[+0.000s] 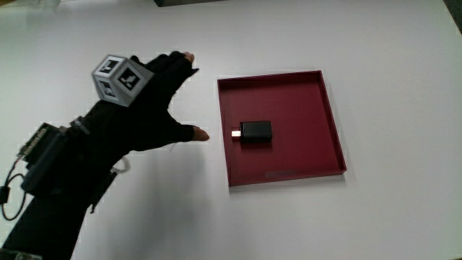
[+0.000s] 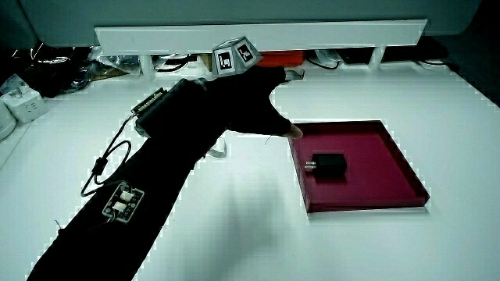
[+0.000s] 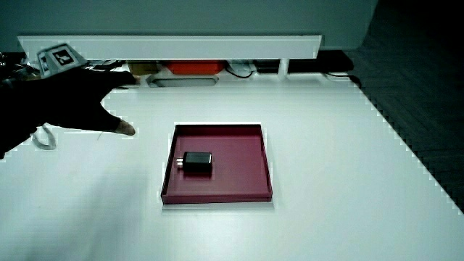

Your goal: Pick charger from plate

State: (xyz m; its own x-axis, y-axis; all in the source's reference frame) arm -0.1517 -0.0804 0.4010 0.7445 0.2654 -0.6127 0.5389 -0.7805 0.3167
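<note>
The charger (image 1: 255, 131) lies flat in the middle of the red plate (image 1: 332, 130), touching no wall; the hand (image 1: 148, 101) hangs beside the plate with fingers spread, holding nothing; it should come over the low wall and pinch the charger's long sides; the white table (image 1: 404, 65) has lots of room.

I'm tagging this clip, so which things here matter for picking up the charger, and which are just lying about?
Part of the job:
- charger, lying in the plate
- plate, dark red, square
- hand, open, beside the plate, holding nothing

Just lying about:
- orange box under the low partition
- cables at the table's edge
</note>
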